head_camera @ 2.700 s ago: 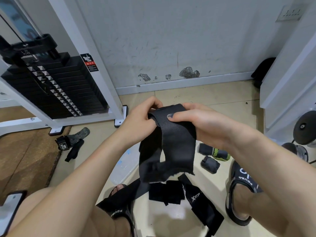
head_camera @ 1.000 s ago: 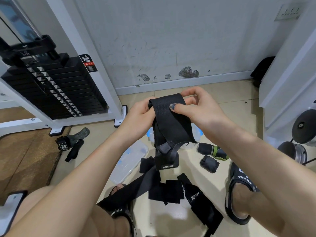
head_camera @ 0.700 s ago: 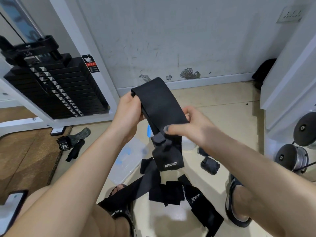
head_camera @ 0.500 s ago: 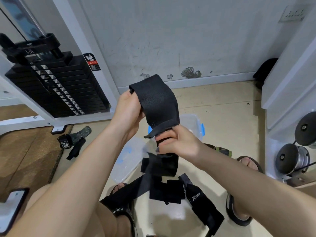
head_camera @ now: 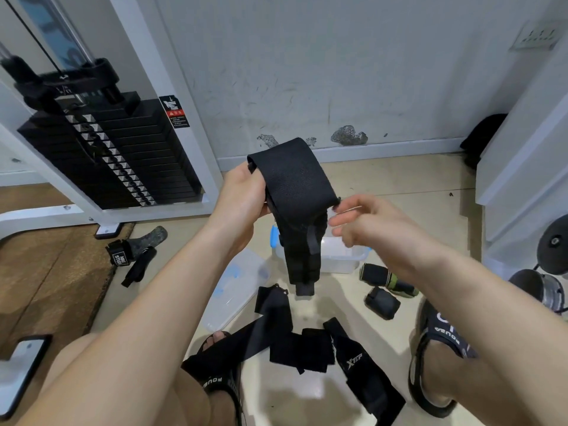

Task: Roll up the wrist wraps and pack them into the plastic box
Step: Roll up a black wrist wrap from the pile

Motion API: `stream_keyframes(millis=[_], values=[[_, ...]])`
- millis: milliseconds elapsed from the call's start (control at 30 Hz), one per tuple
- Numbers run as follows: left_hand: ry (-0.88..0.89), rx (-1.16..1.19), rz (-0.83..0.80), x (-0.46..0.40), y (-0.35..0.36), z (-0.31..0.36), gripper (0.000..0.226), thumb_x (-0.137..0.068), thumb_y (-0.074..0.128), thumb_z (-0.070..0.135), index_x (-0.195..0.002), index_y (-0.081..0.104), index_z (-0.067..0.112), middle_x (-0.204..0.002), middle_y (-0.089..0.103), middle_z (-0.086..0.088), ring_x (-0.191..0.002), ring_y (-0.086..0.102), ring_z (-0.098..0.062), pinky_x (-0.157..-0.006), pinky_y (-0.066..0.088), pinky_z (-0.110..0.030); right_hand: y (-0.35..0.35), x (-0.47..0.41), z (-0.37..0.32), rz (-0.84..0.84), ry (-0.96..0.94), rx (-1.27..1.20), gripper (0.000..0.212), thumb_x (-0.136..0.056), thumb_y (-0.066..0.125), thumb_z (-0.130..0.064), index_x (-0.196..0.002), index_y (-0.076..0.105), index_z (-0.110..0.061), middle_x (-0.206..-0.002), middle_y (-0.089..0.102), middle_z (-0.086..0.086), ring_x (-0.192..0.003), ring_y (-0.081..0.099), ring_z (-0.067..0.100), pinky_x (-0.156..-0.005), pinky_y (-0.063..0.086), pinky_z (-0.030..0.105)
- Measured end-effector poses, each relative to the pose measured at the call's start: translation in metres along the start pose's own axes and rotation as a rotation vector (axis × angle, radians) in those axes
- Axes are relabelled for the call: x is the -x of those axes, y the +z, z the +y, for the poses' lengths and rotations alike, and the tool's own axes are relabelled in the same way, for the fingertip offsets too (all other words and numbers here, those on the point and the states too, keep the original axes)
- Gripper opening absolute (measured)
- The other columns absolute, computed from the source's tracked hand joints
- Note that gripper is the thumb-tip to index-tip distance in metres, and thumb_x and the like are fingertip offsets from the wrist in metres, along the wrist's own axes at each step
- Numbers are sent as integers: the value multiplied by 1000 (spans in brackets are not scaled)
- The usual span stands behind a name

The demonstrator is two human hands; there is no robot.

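Note:
My left hand (head_camera: 242,198) grips the top of a black wrist wrap (head_camera: 292,186), which is folded over and hangs down in front of me. My right hand (head_camera: 365,222) hovers just right of the wrap with fingers spread, holding nothing. Below and behind the hanging wrap sits the clear plastic box (head_camera: 341,256) with blue clips; its lid (head_camera: 236,287) lies on the floor to its left. Two rolled wraps, one black (head_camera: 382,302) and one with green trim (head_camera: 387,279), lie right of the box. More unrolled black wraps (head_camera: 304,348) sprawl between my feet.
A weight stack machine (head_camera: 101,149) stands at the left with a strap (head_camera: 135,253) on the floor by its base. A brown mat (head_camera: 40,272) and a phone (head_camera: 21,364) lie at the left. White furniture and dumbbells (head_camera: 550,287) stand at the right. My sandalled feet (head_camera: 439,358) rest on the tiled floor.
My left hand raised the wrap's top end. My right hand slid down the wrap, then let go and moved off to the right, fingers spread; the wrap's tail now hangs free.

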State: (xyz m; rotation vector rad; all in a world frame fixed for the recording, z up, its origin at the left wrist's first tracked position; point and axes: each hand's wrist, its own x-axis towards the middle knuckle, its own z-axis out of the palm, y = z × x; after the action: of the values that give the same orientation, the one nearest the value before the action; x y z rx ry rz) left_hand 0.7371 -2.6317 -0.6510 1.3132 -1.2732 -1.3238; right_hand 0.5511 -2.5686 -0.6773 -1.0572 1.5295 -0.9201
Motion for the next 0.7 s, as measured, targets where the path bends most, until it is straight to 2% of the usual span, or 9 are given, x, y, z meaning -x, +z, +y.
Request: stream_keyframes(millis=[100, 167, 233, 267, 300, 367, 500, 633, 700], values=[[33, -35, -48, 7, 5, 3, 23, -107, 48, 15, -91, 65, 20, -54, 56, 16, -45, 49, -1, -46, 42, -12, -9, 0, -10, 144, -101, -5, 38, -77, 63, 4, -109, 63, -16, -106, 71, 8, -89, 63, 16, -84, 50, 27], [51, -69, -68, 11, 8, 2, 27, -107, 46, 13, -88, 64, 20, -59, 57, 11, -49, 48, -6, -42, 38, -12, -11, -1, -13, 164, -166, -15, 32, -84, 67, -4, -111, 64, -22, -110, 69, 8, -95, 64, 14, -87, 51, 28], [64, -95, -104, 13, 12, 0, 25, -107, 48, 15, -97, 70, 21, -75, 67, 3, -64, 58, -12, -49, 51, -20, -9, -2, -16, 128, -194, -15, 20, -89, 72, -22, -107, 67, -28, -112, 71, 5, -104, 66, 14, -94, 52, 32], [68, -106, -124, 14, 13, -1, 24, -108, 48, 17, -101, 71, 22, -84, 72, -1, -72, 63, -15, -59, 59, -26, -8, -3, -16, 115, -201, -14, 13, -91, 73, -29, -103, 68, -28, -109, 72, 2, -101, 67, 13, -91, 53, 30], [69, -117, -140, 15, 14, -1, 23, -108, 49, 18, -104, 71, 23, -93, 75, -5, -79, 66, -16, -70, 62, -34, -6, -3, -15, 114, -213, -7, 11, -92, 72, -33, -97, 67, -25, -101, 72, -2, -91, 67, 12, -83, 53, 25], [69, -122, -150, 15, 15, -3, 23, -108, 50, 18, -106, 72, 24, -104, 76, -9, -85, 68, -18, -80, 63, -42, -3, -5, -12, 143, -251, 21, 21, -94, 71, -35, -84, 60, -21, -78, 63, -10, -66, 54, 6, -59, 43, 14], [56, -100, -149, 15, 16, -5, 22, -106, 53, 15, -103, 73, 23, -90, 75, 4, -79, 69, -12, -76, 63, -37, -2, -5, -8, 154, -269, 21, 26, -93, 73, -31, -82, 54, -17, -66, 50, -11, -52, 41, 3, -45, 33, 12], [41, -78, -137, 12, 18, -7, 21, -106, 53, 14, -114, 73, 16, -93, 74, 3, -78, 67, -13, -72, 60, -31, -3, -4, -7, 138, -269, 13, 30, -93, 73, -33, -78, 50, -20, -62, 47, -13, -52, 39, 4, -50, 34, 16], [59, -66, -116, 12, 18, -6, 22, -106, 53, 13, -110, 74, 19, -91, 76, 7, -77, 69, -9, -67, 59, -26, -3, -2, -7, 125, -281, 9, 31, -92, 72, -36, -75, 51, -22, -63, 50, -15, -61, 44, 8, -63, 46, 22]])
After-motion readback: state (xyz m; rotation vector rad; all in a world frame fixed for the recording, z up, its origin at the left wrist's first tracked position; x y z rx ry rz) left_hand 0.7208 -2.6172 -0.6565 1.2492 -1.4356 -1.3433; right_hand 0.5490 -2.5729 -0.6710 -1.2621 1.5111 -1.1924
